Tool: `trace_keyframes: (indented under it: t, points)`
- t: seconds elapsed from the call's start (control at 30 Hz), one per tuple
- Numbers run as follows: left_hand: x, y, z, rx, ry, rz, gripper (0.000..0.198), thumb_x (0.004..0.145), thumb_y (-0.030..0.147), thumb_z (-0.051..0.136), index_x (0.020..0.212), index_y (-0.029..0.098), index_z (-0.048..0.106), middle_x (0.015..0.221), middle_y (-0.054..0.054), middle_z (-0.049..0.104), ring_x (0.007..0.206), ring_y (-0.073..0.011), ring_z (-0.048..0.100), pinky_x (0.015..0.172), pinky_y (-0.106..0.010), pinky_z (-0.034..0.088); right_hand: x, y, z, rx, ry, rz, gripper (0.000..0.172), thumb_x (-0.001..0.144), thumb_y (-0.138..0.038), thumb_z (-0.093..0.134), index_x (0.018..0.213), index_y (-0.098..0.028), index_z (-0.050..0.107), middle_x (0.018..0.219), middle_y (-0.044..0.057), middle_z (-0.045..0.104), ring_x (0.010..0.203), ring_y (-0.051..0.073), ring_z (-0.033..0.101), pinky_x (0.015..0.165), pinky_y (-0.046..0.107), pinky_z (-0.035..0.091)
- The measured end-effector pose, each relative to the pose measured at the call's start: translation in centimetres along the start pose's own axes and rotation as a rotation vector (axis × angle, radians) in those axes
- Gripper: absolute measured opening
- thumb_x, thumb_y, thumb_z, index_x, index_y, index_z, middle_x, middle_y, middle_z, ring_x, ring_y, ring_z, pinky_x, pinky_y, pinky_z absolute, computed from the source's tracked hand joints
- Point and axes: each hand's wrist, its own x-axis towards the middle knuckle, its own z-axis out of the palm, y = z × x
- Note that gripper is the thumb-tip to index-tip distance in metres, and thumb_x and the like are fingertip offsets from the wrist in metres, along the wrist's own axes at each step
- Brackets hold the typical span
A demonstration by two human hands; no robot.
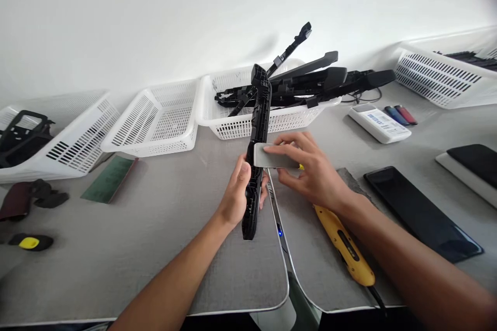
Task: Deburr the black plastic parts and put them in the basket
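Note:
My left hand (235, 191) is wrapped round a long black plastic trim piece (261, 114), which stands nearly upright above the grey table, its ribbed inner side showing. My right hand (306, 168) grips a flat light-grey block with rounded corners (277, 156). One end of the block overlaps the middle of the trim piece, close to my left thumb; whether they touch is hard to tell. A small yellow bit shows under my right fingers. Below my right wrist lies a yellow corded hand tool (345, 245).
Behind my hands, a white basket (233, 128) holds several black trim pieces that stick out to the right. Other white baskets (151, 124) line the wall. A black phone-like slab (419, 212), a white device (380, 123) and a green sheet (108, 178) lie around. A gap splits the tables.

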Motion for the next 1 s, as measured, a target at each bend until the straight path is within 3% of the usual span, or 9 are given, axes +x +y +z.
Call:
trace_keyframes:
  t: [0.27,0.5,0.67,0.83,1.0]
  points:
    - [0.02,-0.28,-0.23,0.092,0.095,0.069,0.064,0.097,0.086,0.044,0.117,0.025,0.049,0.059,0.008,0.056,0.042,-0.0130,0.051,0.041,-0.024,0.042,-0.26,-0.65,0.28,0.033,-0.091,-0.060,0.051,0.085,-0.005,0.066,0.131,-0.026,0.072,0.128,0.010,0.061,0.114,0.029,0.059,0.098,0.050,0.056]
    - [0.05,0.07,-0.22,0.055,0.103,0.040,0.064,0.097,0.084,0.049,0.123,0.025,0.050,0.068,0.007,0.059,0.043,-0.0118,0.052,0.042,-0.024,0.044,-0.14,-1.01,-0.08,0.099,-0.145,-0.045,0.053,0.083,-0.006,0.065,0.131,-0.029,0.072,0.127,0.010,0.062,0.115,0.029,0.061,0.099,0.052,0.056]
    - [-0.04,-0.03,-0.12,0.067,0.037,0.027,0.062,0.097,0.083,0.048,0.120,0.025,0.050,0.072,0.006,0.057,0.045,-0.0105,0.051,0.042,-0.023,0.043,0.03,-0.70,-0.22,0.046,-0.038,0.028,0.056,0.084,-0.006,0.066,0.133,-0.033,0.071,0.126,0.008,0.062,0.117,0.030,0.061,0.100,0.052,0.057]
    - [-0.15,-0.07,0.03,0.090,0.048,0.021,0.060,0.101,0.079,0.046,0.120,0.023,0.052,0.072,0.005,0.056,0.047,-0.0111,0.051,0.044,-0.024,0.044,0.02,-0.32,-0.15,0.064,-0.075,-0.007,0.053,0.088,-0.008,0.065,0.135,-0.033,0.070,0.129,0.008,0.061,0.119,0.030,0.061,0.101,0.051,0.057]
    - [0.00,0.14,0.14,0.068,0.018,0.001,0.052,0.101,0.072,0.053,0.119,0.024,0.050,0.075,0.005,0.057,0.047,-0.0097,0.050,0.045,-0.023,0.044,-0.03,-0.10,0.08,0.013,0.032,0.034,0.054,0.084,-0.003,0.064,0.130,-0.031,0.071,0.125,0.008,0.061,0.118,0.030,0.059,0.101,0.052,0.056]
